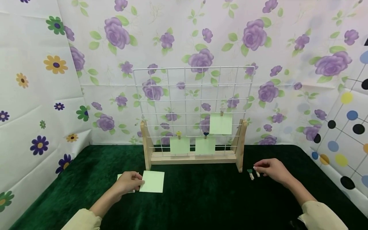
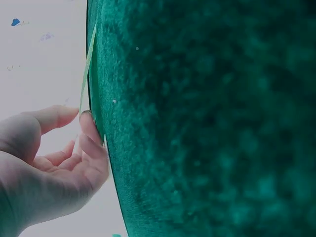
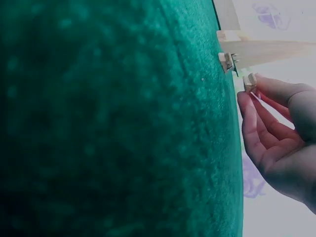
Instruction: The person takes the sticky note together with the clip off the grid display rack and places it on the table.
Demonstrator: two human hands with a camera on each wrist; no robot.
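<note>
Pale sleeves (image 1: 83, 220) are seen nearest, below a pinched paper square (image 1: 153, 182) and small clip (image 1: 258, 174).
Above green cloth (image 1: 198, 204), the paper square is held at its left edge by the left hand (image 1: 127, 183); whether the second sheet (image 1: 118, 176) behind it is also gripped cannot be told. The small clip is pinched by thumb and finger of the right hand (image 1: 272, 170), beside a green-topped clip (image 1: 251, 176). Paper should prove light, bendy and easily creased, best taken by an edge; the clip, light but stiff, by its end. Beyond, three notes (image 1: 220, 124) are clipped to a wire rack (image 1: 194, 67).
</note>
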